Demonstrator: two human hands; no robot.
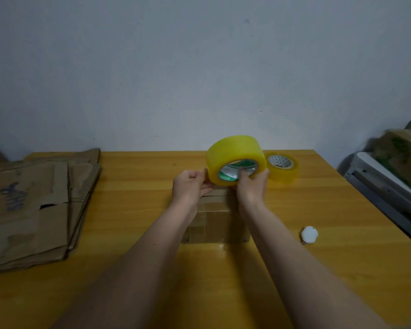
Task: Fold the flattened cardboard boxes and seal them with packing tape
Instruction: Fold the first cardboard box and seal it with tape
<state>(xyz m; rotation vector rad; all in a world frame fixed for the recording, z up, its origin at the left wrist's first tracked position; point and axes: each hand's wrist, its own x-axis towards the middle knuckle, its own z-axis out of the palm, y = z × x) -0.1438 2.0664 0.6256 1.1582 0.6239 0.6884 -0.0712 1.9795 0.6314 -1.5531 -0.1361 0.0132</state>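
Holding the yellow packing tape roll point(235, 160) above the far end of the folded cardboard box point(215, 214) on the desk point(138, 176), I judge it light, rigid and slick; its core is the surest grip. My right hand point(253, 184) grips it, fingers hooked through the core. My left hand point(190, 184) pinches at the rim, probably the tape's end.
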